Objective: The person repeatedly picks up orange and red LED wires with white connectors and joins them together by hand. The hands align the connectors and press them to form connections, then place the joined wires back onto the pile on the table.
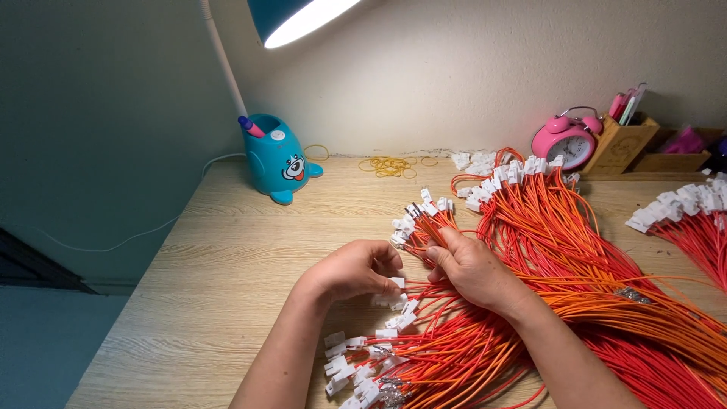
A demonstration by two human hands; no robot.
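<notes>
My right hand (471, 266) grips a small bunch of orange wires with white plug connectors (419, 218), whose ends fan up and left above the fingers. Beside it, my left hand (354, 270) is curled over white connectors (393, 300) lying on the wooden desk (227, 265), pinching one at its fingertips. Below both hands lies a loose spread of red and orange wires with white connectors (363, 363). A large pile of the same wires (560, 220) stretches to the right.
A teal desk lamp base (277, 157) holding a pen stands at the back left, with its shade (291, 17) overhead. Yellow rubber bands (388, 166) lie by the wall. A pink alarm clock (566, 140) and wooden organisers (622, 142) sit back right. Another wire bundle (685, 216) lies far right.
</notes>
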